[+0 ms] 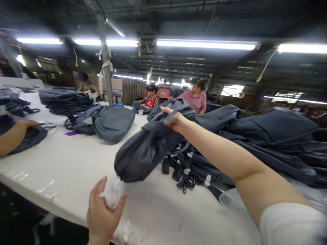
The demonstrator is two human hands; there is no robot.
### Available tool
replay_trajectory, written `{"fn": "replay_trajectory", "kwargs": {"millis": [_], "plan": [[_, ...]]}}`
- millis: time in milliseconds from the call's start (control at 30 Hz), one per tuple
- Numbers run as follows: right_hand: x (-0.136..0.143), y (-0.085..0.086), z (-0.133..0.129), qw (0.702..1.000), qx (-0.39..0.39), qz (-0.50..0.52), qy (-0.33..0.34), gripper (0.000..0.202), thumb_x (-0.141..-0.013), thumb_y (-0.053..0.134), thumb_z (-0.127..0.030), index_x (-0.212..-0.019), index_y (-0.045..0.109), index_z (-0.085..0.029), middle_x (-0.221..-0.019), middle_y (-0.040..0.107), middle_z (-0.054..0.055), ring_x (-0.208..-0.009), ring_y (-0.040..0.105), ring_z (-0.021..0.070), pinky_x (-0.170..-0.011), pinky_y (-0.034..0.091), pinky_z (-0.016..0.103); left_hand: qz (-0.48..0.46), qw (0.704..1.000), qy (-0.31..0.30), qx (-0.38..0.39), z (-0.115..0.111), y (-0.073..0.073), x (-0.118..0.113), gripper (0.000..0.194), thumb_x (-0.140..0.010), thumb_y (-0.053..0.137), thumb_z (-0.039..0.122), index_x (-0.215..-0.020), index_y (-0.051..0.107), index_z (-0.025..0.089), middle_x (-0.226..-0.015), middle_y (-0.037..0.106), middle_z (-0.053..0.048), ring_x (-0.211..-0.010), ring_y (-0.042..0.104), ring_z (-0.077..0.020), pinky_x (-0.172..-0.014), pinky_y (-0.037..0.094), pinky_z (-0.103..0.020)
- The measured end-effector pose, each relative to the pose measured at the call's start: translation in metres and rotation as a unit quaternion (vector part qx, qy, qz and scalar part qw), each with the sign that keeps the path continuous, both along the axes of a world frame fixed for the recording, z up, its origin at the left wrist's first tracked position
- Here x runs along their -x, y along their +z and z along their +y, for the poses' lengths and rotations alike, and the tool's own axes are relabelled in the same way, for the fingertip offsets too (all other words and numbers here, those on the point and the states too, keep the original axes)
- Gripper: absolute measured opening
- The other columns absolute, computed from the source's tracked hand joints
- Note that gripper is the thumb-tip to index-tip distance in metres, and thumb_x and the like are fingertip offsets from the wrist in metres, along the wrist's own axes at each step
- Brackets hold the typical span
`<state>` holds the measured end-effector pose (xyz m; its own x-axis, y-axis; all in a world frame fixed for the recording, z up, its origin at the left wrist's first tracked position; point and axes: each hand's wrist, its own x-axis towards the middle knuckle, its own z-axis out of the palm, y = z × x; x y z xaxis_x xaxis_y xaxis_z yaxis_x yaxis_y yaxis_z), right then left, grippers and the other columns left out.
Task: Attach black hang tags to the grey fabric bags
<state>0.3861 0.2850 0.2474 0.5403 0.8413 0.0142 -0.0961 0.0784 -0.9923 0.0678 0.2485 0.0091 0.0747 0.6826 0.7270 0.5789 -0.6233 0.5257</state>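
Observation:
My right hand [176, 119] is closed around the top handle of a dark blue-grey backpack [143, 153]. The bag hangs tilted, its lower end just above or on the white table. Below it, my left hand [106, 207] curls its thumb and fingers round a crumpled white wad [112, 192], paper or thin plastic, I cannot tell which. This hand is close to the bag's bottom but appears apart from it. Under my right forearm lie bundled dark straps [185, 170] with white ties.
A heap of dark backpacks [270, 126] covers the table's right side, with clear plastic [240, 207] in front. Another backpack [113, 122] lies left of centre, near a stack of bags [63, 98]. A co-worker's arm [15, 136] reaches in at left. Several people sit or stand beyond the table [76, 170].

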Motion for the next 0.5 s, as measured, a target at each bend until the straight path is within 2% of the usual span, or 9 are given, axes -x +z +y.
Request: {"fn": "replay_trajectory", "kwargs": {"millis": [67,133,200,267,333,367,400,500], "plan": [[0.037,0.008,-0.011,0.997,0.0,-0.033,0.068,0.022,-0.087,0.06,-0.036,-0.084,0.058,-0.014,-0.066,0.063,0.002,-0.055,0.061,0.011,-0.051,0.052,0.02,-0.013,0.999,0.015,-0.03,-0.005,0.035,0.007,0.093,-0.071,0.063,0.067,-0.139,0.038,0.009,-0.135,0.05,-0.022,-0.126,0.047,-0.0365,-0.103,0.043,-0.048],[0.066,-0.001,-0.025,0.985,0.032,-0.119,0.117,0.022,-0.087,0.061,-0.034,-0.081,0.057,-0.014,-0.069,0.065,0.004,-0.059,0.064,0.0122,-0.052,0.051,0.02,0.008,1.0,0.013,0.01,0.0,0.05,0.017,0.087,-0.072,0.063,0.066,-0.138,0.041,0.013,-0.132,0.055,-0.018,-0.12,0.053,-0.035,-0.099,0.046,-0.048],[0.082,-0.021,-0.037,0.946,0.08,-0.276,0.148,0.022,-0.083,0.065,-0.034,-0.077,0.06,-0.014,-0.073,0.067,0.005,-0.066,0.065,0.0141,-0.057,0.051,0.021,0.046,0.997,-0.03,0.057,0.008,0.047,0.028,0.068,-0.076,0.062,0.061,-0.128,0.052,0.018,-0.118,0.065,-0.012,-0.107,0.062,-0.0305,-0.091,0.051,-0.043],[0.085,-0.048,-0.049,0.869,0.147,-0.44,0.174,0.025,-0.078,0.07,-0.038,-0.073,0.064,-0.014,-0.076,0.069,0.004,-0.073,0.065,0.0161,-0.064,0.049,0.022,0.086,0.989,-0.105,0.053,0.013,0.036,0.035,0.044,-0.083,0.059,0.052,-0.112,0.062,0.019,-0.105,0.069,-0.008,-0.098,0.065,-0.0256,-0.087,0.052,-0.037],[0.081,-0.076,-0.063,0.8,0.213,-0.523,0.205,0.029,-0.076,0.071,-0.044,-0.076,0.07,-0.016,-0.078,0.071,0.004,-0.077,0.064,0.0177,-0.069,0.048,0.023,0.119,0.98,-0.161,0.013,0.008,0.026,0.038,0.028,-0.089,0.053,0.04,-0.102,0.066,0.019,-0.103,0.069,-0.007,-0.097,0.064,-0.0223,-0.087,0.05,-0.033],[0.078,-0.09,-0.071,0.786,0.226,-0.532,0.218,0.03,-0.078,0.069,-0.046,-0.079,0.072,-0.017,-0.081,0.071,0.004,-0.079,0.064,0.0184,-0.071,0.048,0.024,0.129,0.978,-0.166,-0.007,0.002,0.022,0.038,0.024,-0.09,0.051,0.034,-0.102,0.066,0.019,-0.103,0.069,-0.007,-0.098,0.063,-0.0215,-0.087,0.049,-0.031],[0.075,-0.103,-0.08,0.788,0.217,-0.531,0.223,0.029,-0.08,0.066,-0.045,-0.083,0.073,-0.017,-0.085,0.072,0.005,-0.082,0.064,0.0188,-0.074,0.048,0.024,0.138,0.978,-0.155,-0.029,-0.005,0.02,0.038,0.023,-0.091,0.05,0.029,-0.104,0.066,0.019,-0.104,0.068,-0.007,-0.098,0.063,-0.0213,-0.087,0.049,-0.031],[0.068,-0.131,-0.115,0.817,0.099,-0.529,0.208,0.026,-0.086,0.059,-0.04,-0.093,0.073,-0.018,-0.099,0.07,0.006,-0.093,0.063,0.0196,-0.084,0.047,0.027,0.162,0.975,-0.088,-0.123,-0.029,0.016,0.037,0.027,-0.088,0.055,0.022,-0.114,0.064,0.018,-0.106,0.068,-0.008,-0.094,0.064,-0.0219,-0.085,0.047,-0.031]]}}
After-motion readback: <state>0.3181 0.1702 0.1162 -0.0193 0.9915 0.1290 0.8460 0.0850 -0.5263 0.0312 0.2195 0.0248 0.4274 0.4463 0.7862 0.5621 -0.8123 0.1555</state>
